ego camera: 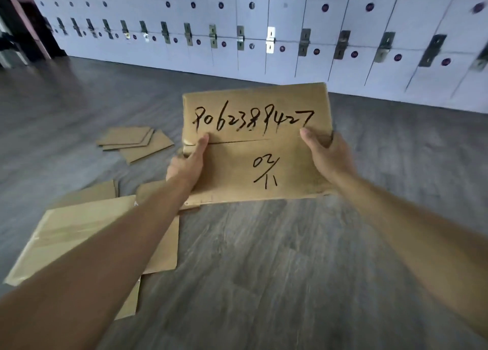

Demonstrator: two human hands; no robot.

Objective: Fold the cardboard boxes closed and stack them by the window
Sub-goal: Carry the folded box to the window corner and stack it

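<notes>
Hands both grasping a flattened cardboard box (253,148): left hand (186,164), right hand (327,154); more flat cardboard (79,233) on the floor (290,257), maybe boxes too.

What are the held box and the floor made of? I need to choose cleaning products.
Box: plain brown cardboard, matte, with creased folds and marker writing soaked in. Floor: grey wood-grain planks with a dull sheen, probably vinyl or laminate; the frame cannot settle which.

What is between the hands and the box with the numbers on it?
Nothing. Both hands already grip the box: the left hand holds its left edge and the right hand its right edge, thumbs on its face.
</notes>
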